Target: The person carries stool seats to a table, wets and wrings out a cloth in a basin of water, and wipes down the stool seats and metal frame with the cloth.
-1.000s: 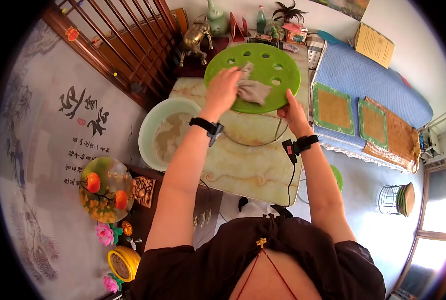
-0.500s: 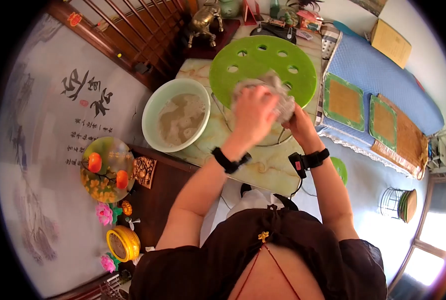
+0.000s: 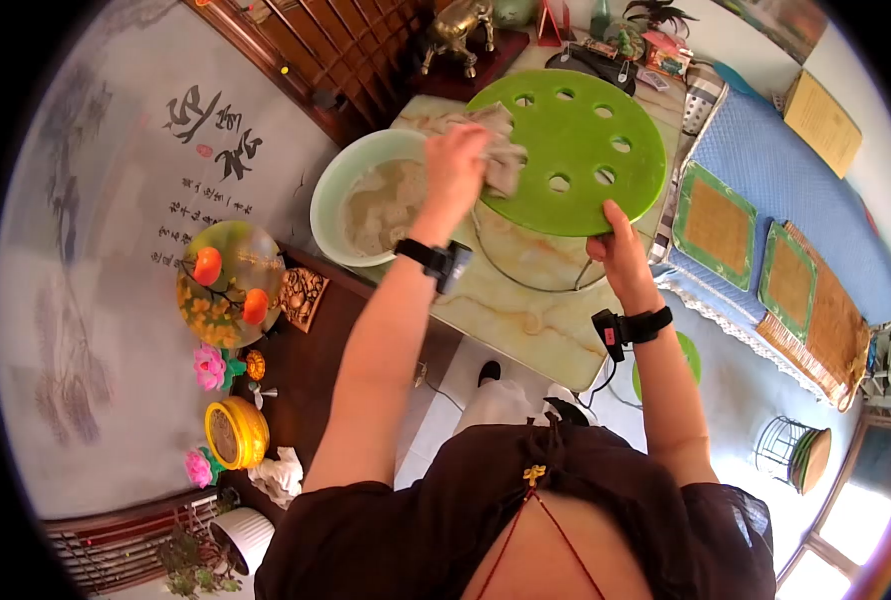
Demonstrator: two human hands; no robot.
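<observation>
A round green stool with a ring of holes in its seat stands on the marble-patterned table, its thin metal frame partly showing underneath. My left hand is closed on a damp greyish cloth, which lies against the left edge of the seat. My right hand grips the near right rim, thumb on top and fingers under the edge. Left of the stool, beside my left hand, a pale green basin holds cloudy, sudsy water.
A brass animal figure stands on a dark base at the back. To the right is a blue-covered couch with mats. Wire-legged stools stand on the floor. A decorated plate and yellow pot are on the left.
My left hand has moved the cloth from the seat's near middle to its left edge. My right hand now shows on the near right rim. The whole view has shifted somewhat.
</observation>
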